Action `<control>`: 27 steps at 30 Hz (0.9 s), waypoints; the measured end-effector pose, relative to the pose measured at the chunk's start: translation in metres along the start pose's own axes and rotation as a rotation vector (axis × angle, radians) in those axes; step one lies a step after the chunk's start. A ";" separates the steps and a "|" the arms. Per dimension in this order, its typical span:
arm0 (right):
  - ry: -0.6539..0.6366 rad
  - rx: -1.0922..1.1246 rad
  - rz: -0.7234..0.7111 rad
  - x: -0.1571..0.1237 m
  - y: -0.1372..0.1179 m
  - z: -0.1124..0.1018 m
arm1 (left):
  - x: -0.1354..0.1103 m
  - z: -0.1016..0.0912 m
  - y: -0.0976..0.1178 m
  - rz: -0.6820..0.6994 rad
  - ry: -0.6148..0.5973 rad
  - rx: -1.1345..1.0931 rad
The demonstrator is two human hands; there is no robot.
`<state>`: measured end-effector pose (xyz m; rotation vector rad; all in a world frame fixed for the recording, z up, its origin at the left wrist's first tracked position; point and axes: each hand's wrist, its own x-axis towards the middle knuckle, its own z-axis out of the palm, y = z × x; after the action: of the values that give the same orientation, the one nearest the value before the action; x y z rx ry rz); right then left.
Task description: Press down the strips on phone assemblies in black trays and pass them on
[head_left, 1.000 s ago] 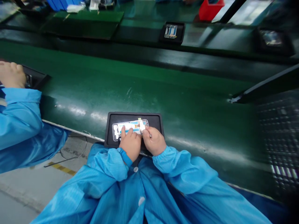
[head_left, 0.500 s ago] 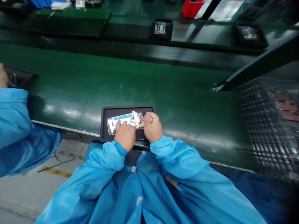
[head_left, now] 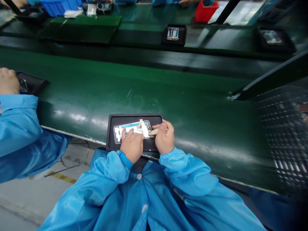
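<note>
An opened phone (head_left: 117, 134), its inner parts showing, lies slightly tilted in a black tray (head_left: 109, 141) at the front of the green bench. My left hand (head_left: 132, 146) rests on the phone's lower edge, fingers spread over its middle. At the phone's right end, my right hand (head_left: 165, 137) pinches a cream-coloured pointed stick (head_left: 154, 132), a spudger by its look. The stick's tip reaches the phone's white right part. A small yellowish tab (head_left: 141, 120) stands out at the phone's top edge.
On the left, a co-worker's hand (head_left: 9, 81) is at another black tray (head_left: 36, 84). Across the bench stand two trays (head_left: 184, 35) (head_left: 286, 48) with phones, a red bin (head_left: 204, 12) and a blue bin (head_left: 60, 8). A dark post (head_left: 264, 80) and clear blister trays (head_left: 288, 144) are on the right.
My right hand has drawn slightly away from the phone, so more of the stick shows. My left hand stays on the phone. The whole view has shifted a little.
</note>
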<state>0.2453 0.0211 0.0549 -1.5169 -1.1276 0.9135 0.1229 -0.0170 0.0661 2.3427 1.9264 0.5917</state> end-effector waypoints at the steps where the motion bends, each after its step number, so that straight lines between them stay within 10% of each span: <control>1: -0.004 0.006 0.010 0.001 0.000 0.001 | 0.005 -0.005 -0.001 -0.021 0.006 -0.002; 15: -0.085 0.019 0.061 0.006 0.011 0.007 | 0.056 -0.016 -0.037 -0.193 -0.623 -0.002; 27: -0.087 0.092 0.011 0.025 -0.009 0.029 | 0.031 0.007 -0.040 -0.006 -0.295 0.099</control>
<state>0.2230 0.0536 0.0573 -1.4216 -1.1252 1.0332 0.0922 0.0228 0.0559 2.3223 1.8649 0.1406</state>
